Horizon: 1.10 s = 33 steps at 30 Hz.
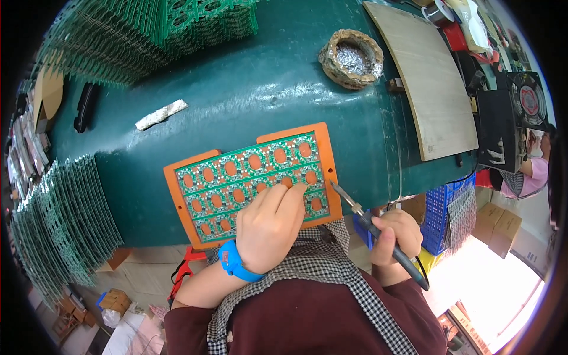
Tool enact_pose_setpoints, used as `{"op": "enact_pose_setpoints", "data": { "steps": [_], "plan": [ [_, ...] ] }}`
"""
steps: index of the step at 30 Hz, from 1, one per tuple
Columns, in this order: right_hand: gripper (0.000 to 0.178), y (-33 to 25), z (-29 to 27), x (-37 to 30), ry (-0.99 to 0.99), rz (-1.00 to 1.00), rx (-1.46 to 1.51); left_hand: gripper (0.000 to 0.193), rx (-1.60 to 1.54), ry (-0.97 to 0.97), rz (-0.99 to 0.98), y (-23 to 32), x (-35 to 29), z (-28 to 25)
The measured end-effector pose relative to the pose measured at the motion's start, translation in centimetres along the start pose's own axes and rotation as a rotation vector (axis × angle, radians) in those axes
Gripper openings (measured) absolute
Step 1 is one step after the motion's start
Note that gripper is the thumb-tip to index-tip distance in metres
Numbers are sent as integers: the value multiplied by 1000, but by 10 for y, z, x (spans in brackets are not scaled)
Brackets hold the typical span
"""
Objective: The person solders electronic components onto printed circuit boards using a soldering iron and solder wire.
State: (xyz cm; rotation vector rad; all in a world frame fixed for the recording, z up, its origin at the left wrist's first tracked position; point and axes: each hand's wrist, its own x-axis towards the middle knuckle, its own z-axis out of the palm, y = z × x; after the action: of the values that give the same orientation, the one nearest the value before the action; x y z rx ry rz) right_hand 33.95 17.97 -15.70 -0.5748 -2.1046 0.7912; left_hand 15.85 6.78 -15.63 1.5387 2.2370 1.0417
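A green circuit board panel (pixel 242 167) with rows of round cutouts lies in an orange tray (pixel 329 177) at the front of the table. My left hand (pixel 272 222), a blue band on its wrist, rests over the panel's lower middle. Its fingers are bent and pressed together, the tips at the panel's right part; whatever they pinch is too small or hidden to tell. In my right hand (pixel 397 236) is a soldering iron (pixel 370 222), gripped by its dark handle. The iron's tip points up and left, close beside the tray's right edge.
Green circuit board panels stand stacked at the far left (pixel 136 41) and near left (pixel 65 219). A crusted round pot (pixel 350 59) with silvery contents sits at the back, left of a wooden board (pixel 429 89). A white strip (pixel 161 115) lies behind the tray; a black fan (pixel 528 100) stands right.
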Motion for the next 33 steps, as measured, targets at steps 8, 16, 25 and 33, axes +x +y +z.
{"op": "enact_pose_setpoints", "data": {
  "steps": [8, 16, 25, 33],
  "plan": [
    [11, -2, -8, -11, -44, -52, 34, 21, -79, -17, 34, 7, -22, 5],
    [12, -9, -6, -12, -121, -58, 6, 23, -69, -82, 49, 5, -27, 8],
    [9, -7, -7, -24, 67, -89, 22, 23, 33, -52, 38, 9, -25, -1],
    [11, -15, 0, -19, -79, -95, 51, 19, -6, -19, -14, 5, -38, -2]
  ]
}}
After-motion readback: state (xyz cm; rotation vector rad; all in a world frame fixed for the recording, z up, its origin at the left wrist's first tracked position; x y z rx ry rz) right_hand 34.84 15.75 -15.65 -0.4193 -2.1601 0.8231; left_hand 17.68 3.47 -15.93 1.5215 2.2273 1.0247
